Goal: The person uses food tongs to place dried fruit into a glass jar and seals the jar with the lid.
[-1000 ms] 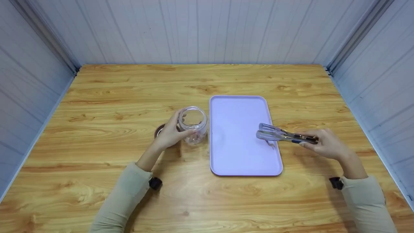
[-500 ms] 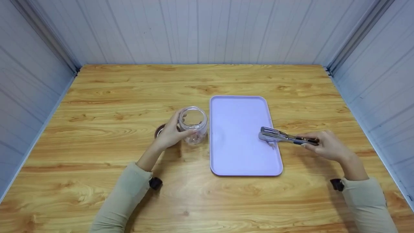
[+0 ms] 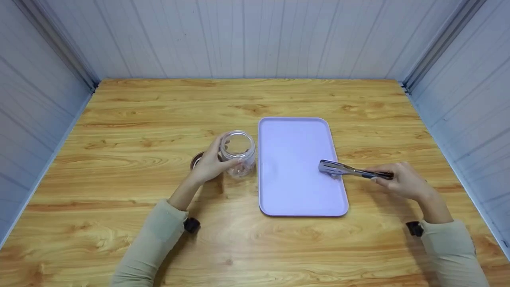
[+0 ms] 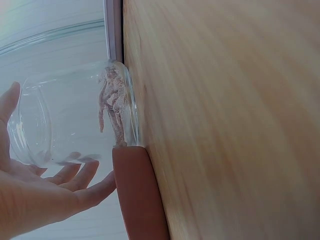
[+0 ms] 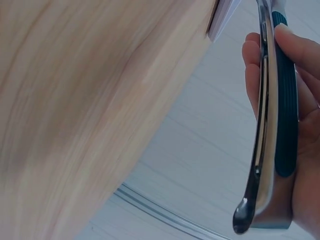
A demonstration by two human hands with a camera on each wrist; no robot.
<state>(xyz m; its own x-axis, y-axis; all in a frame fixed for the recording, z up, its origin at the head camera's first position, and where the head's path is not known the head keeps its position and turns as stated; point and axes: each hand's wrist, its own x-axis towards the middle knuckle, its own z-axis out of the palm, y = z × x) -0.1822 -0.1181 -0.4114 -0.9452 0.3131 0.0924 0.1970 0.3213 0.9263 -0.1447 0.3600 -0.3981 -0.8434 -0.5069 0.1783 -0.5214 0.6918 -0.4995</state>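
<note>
A clear, wide-mouthed jar (image 3: 248,158) stands upright without its lid, left of a lilac tray (image 3: 293,139). My left hand (image 3: 210,164) holds it round the side, thumb near, fingers behind. Pinkish-brown, lumpy pieces (image 4: 114,102) lie at its bottom in the left wrist view. My right hand (image 3: 402,180) grips metal tongs (image 3: 350,170) with dark green handle grips (image 5: 286,105). Their slotted ends are pressed together over the tray's right side. A small brownish bit (image 3: 335,175) shows under the slotted ends, mostly hidden by them.
Behind my left hand a round reddish-brown lid (image 4: 140,195) rests on the wooden table (image 3: 139,159), right beside the jar. White panel walls (image 3: 255,40) enclose the table at the back and on both sides.
The tongs have closed: their two slotted ends, apart a second ago, now lie together over the small piece, which shows less. My left hand and the jar have stayed put.
</note>
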